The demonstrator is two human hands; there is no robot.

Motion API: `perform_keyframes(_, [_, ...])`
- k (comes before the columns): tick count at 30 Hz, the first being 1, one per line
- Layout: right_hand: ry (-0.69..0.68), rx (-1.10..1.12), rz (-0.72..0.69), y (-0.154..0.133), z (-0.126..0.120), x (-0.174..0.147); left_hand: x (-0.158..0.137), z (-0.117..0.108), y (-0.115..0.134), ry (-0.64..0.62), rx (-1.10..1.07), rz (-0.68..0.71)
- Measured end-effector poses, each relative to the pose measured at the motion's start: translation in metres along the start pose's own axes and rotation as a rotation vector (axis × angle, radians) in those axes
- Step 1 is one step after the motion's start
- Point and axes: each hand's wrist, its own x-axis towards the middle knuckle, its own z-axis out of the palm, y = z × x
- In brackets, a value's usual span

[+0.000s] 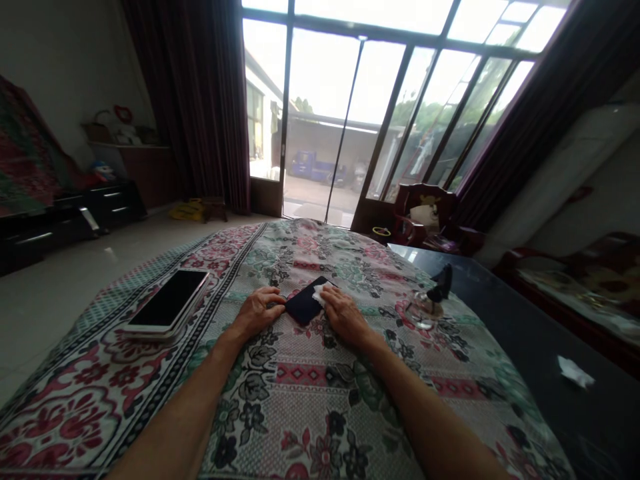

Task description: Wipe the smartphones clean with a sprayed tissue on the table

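Left hand: half-open, thumb and fingertips at the near-left edge of the dark flat rectangle; can't tell if it's pinched.
Right hand [346,317]: fingers bent over white tissue [319,293] — tissue held against the rectangle's right part.
Dark flat rectangle [302,305]: lies on patterned cloth [320,413], between left hand [257,311] and right.
White-edged device [167,300]: on the cloth, well left, screen dark.
Clear bottle [424,311]: black top, right of right hand — upright.
Crumpled white piece [575,372]: far right, on dark tabletop [510,320].
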Motion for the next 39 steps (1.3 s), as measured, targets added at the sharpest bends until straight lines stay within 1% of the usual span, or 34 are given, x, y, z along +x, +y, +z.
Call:
perform_keyframes(4, [0.045,-0.013,0.048,0.02,-0.001,0.005,-0.002,0.0,0.013,0.002,0.113,0.05])
perform_keyframes(8, [0.066,-0.049,0.034,0.022,0.001,0.005,-0.004,0.001,0.031,-0.051,0.225,0.065])
perform_keyframes(10, [0.067,-0.065,0.032,0.022,0.002,0.004,-0.006,0.005,0.041,-0.073,0.257,0.04])
perform_keyframes(13, [0.067,-0.075,0.037,0.021,0.003,0.004,-0.01,0.015,0.053,-0.041,0.294,-0.044])
perform_keyframes(15, [0.072,-0.074,0.033,0.022,0.003,0.004,-0.013,0.022,0.058,-0.036,0.318,-0.074])
perform_keyframes(19, [0.088,-0.068,0.029,0.023,0.005,0.004,-0.015,0.028,0.062,-0.045,0.326,-0.113])
perform_keyframes(24, [0.085,-0.07,0.033,0.021,0.004,0.003,-0.012,0.024,0.06,-0.114,0.344,-0.147])
perform_keyframes(28, [0.086,-0.07,0.043,0.018,0.002,0.002,-0.012,0.022,0.056,-0.117,0.353,-0.166])
perform_keyframes(34, [0.089,-0.067,0.056,0.015,0.0,0.001,-0.008,0.02,0.054,-0.064,0.346,-0.101])
perform_keyframes(39, [0.097,-0.061,0.065,0.017,0.002,0.001,0.001,0.016,0.047,-0.112,0.31,0.091])
